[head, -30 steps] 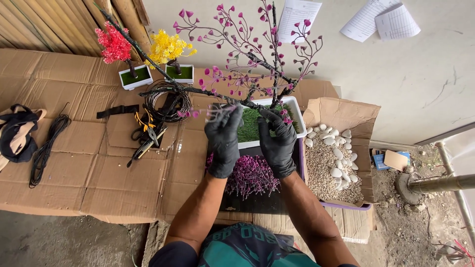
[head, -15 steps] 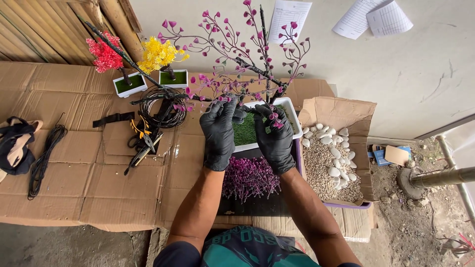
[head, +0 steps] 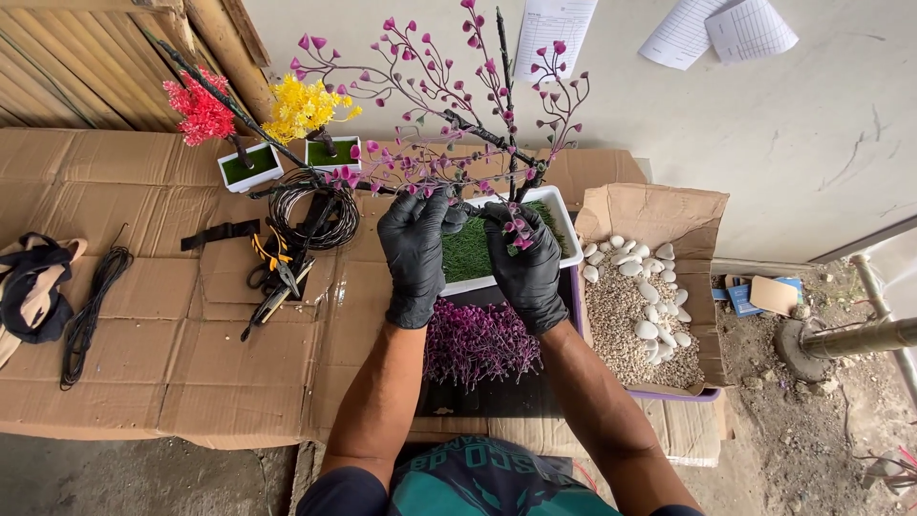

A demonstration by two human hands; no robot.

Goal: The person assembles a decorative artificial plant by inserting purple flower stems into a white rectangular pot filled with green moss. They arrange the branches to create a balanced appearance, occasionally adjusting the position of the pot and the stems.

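Grip: left hand (head: 413,253) in a black glove is closed on a dark wire branch with pink buds (head: 420,172), right hand (head: 528,268) in a black glove pinches a small pink bud sprig (head: 517,236), both over the white rectangular planter with green turf (head: 564,244). Planter sits on flattened brown cardboard sheets (head: 143,373), cardboard box of gravel and white pebbles (head: 640,315) just right. Purple foliage clump (head: 478,339) lies below the planter, black wire coil (head: 310,215) to the left.

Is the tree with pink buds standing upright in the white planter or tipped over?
Upright. The tree's dark trunk rises straight from the green turf in the planter, branches spread above, with both gloved hands at its base.
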